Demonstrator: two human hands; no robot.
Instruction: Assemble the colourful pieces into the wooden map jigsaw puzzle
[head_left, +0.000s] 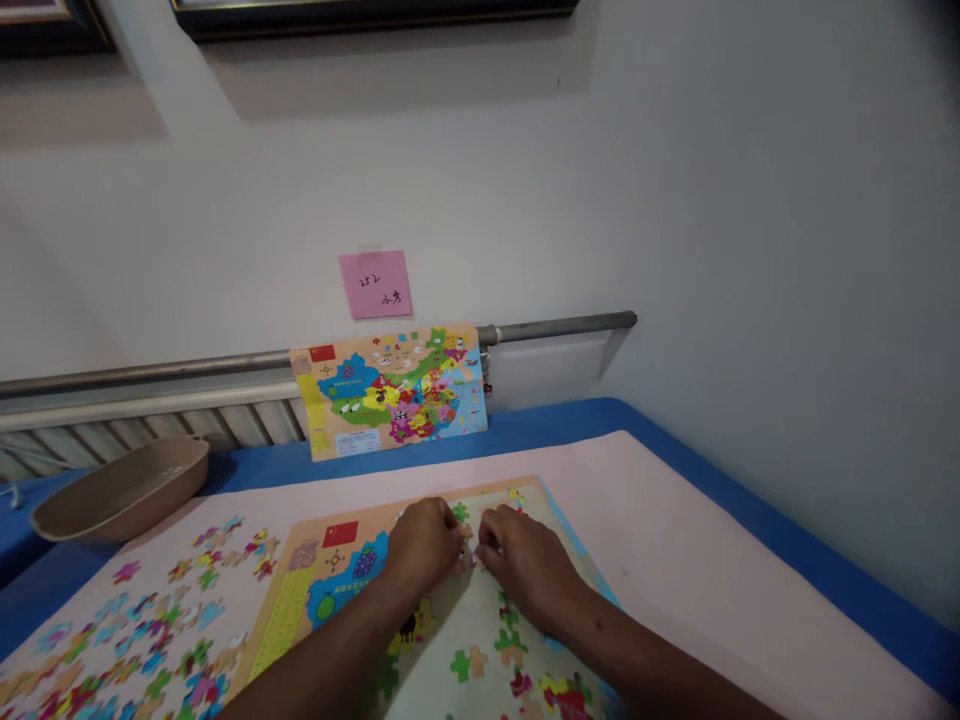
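Note:
My left hand (426, 545) and my right hand (526, 565) meet over the upper middle of a partly filled jigsaw puzzle board (442, 693). The fingers of each are closed in a pinch at small beige-and-white puzzle pieces (466, 556), which they partly cover. Just above the fingertips is a green piece (460, 512). Joined pieces on the board's left show a red flag (340, 534) and a blue map area (330, 600). Below my hands, a loose green piece (460, 665) touches a beige one (478, 661). My forearms hide part of the board.
Many loose puzzle pieces (154, 630) lie on the pink tabletop (697, 580) at left. A beige oval basin (124, 490) stands behind them. A printed map picture (390, 392) leans against the pipe (562, 327) at the wall, below a pink note (375, 285).

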